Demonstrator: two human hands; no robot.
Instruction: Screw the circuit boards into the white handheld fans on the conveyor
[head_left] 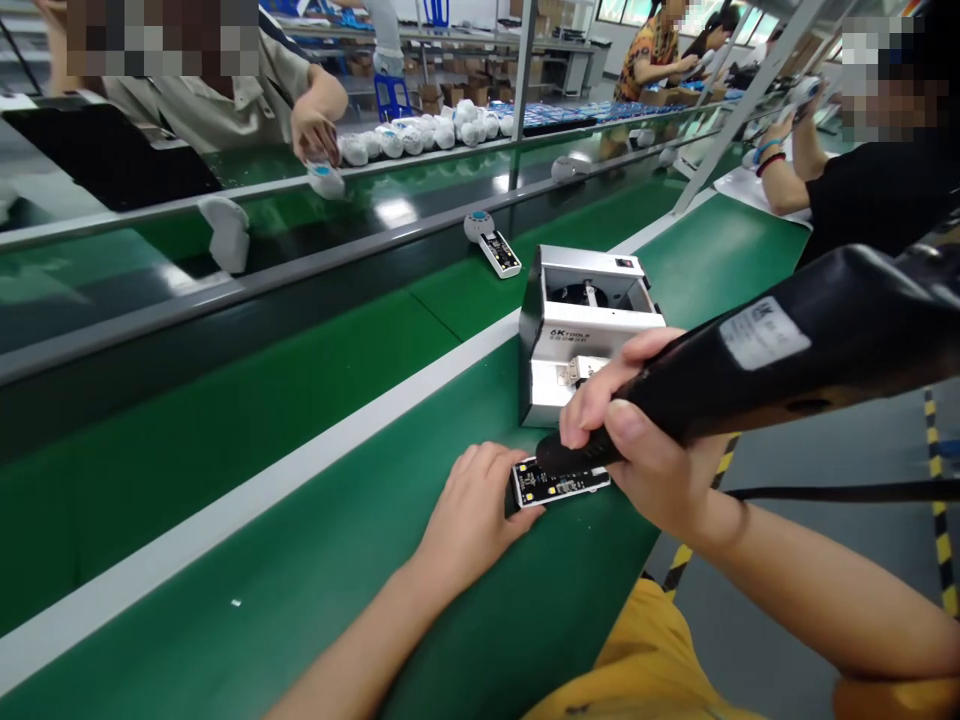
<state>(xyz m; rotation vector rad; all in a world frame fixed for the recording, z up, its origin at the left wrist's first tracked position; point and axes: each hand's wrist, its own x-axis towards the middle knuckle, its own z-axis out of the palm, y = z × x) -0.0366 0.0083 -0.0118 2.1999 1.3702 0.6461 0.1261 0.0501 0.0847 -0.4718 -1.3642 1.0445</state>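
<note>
My right hand (649,440) is wrapped round a black electric screwdriver (697,365), which slants down to the left. Its front end covers part of a white-cased device with an exposed black circuit board (559,489); whether the tip touches the board is hidden. My left hand (480,500) grips the left end of that device against the green bench, thumb in front and fingers behind. Just past my right hand stands a silver screw feeder (574,325), partly covered by my fingers.
On the green conveyor (360,370) beyond the white edge lies another opened device (495,245). A metal post (750,110) rises at the right. Across the line, a co-worker's hand (319,130) touches a white device (327,182) near several wrapped ones (412,138). Another co-worker sits at right.
</note>
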